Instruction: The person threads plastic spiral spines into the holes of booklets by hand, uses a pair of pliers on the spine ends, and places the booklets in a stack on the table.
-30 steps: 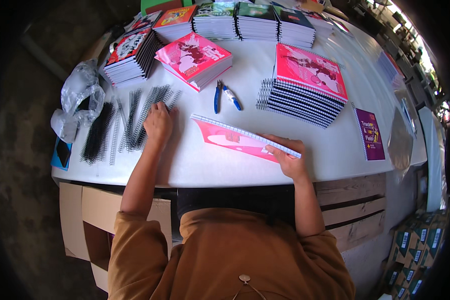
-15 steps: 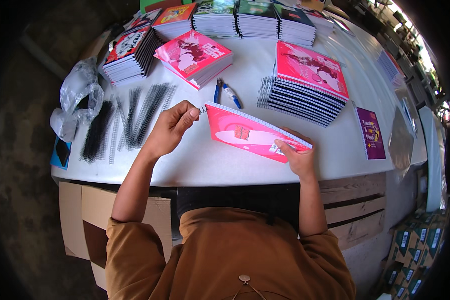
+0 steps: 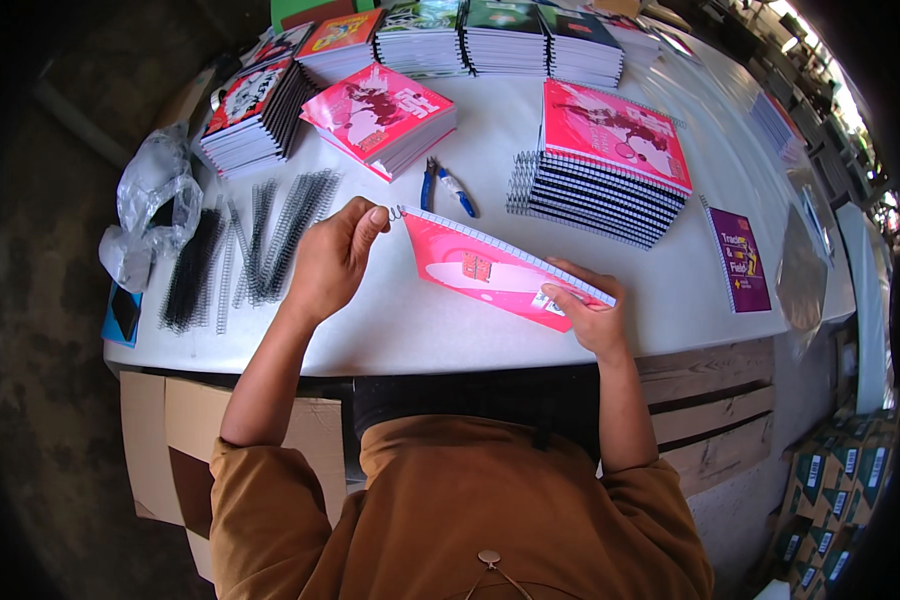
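My right hand (image 3: 592, 308) grips a pink notebook (image 3: 475, 266) by its right end, thumb on the cover and fingers behind. The notebook is tilted, with its punched edge facing up. At its upper left corner a dark wire spiral (image 3: 397, 212) sticks out, and my left hand (image 3: 338, 258) pinches the free end of it between thumb and fingers. Just beyond the notebook lie blue-handled pliers (image 3: 440, 188). Loose spirals (image 3: 260, 245) are spread to the left of my left hand.
Unbound-looking pink notebooks (image 3: 378, 118) are stacked behind the pliers. A stack of spiral-bound pink ones (image 3: 615, 150) stands to the right. More notebook piles (image 3: 515, 45) line the back. Crumpled clear plastic (image 3: 155, 200) lies at left, a purple notebook (image 3: 736, 258) at right.
Both hands and the notebook stay in nearly the same place, with a slight shift of the whole view. My left fingers have turned a little at the spiral's end.
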`<control>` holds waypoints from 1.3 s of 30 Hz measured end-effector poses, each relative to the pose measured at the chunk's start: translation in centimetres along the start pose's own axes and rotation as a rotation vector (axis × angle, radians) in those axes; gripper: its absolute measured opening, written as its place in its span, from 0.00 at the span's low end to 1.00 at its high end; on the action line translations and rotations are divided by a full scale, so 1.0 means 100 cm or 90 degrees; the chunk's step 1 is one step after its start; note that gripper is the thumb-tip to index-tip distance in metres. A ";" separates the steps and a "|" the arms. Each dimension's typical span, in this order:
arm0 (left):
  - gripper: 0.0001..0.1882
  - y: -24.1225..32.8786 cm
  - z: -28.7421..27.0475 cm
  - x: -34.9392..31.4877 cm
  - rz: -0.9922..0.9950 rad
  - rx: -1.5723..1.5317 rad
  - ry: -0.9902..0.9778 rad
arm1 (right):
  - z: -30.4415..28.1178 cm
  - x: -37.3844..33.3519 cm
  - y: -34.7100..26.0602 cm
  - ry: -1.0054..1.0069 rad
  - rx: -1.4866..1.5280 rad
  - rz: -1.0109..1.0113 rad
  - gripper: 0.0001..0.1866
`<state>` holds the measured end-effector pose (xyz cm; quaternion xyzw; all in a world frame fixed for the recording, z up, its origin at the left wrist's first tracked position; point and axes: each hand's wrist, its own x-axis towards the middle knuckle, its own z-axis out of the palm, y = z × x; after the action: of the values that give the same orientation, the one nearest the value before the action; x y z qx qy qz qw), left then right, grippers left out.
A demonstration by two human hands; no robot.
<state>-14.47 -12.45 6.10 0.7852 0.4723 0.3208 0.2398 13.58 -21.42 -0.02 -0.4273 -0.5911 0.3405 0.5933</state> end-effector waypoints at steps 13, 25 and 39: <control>0.18 0.033 -0.039 0.016 0.113 -0.037 -0.231 | -0.006 -0.002 -0.002 -0.044 0.060 -0.019 0.13; 0.13 0.035 -0.053 0.029 -0.222 -0.242 -0.496 | -0.014 -0.003 -0.006 -0.142 0.008 -0.049 0.13; 0.13 0.044 -0.049 0.018 0.024 -0.024 -0.384 | -0.010 -0.004 -0.008 -0.148 0.044 -0.026 0.13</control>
<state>-14.81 -12.39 12.96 0.8493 0.3590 0.0863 0.3774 14.50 -22.22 0.66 -0.3522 -0.6520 0.3960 0.5423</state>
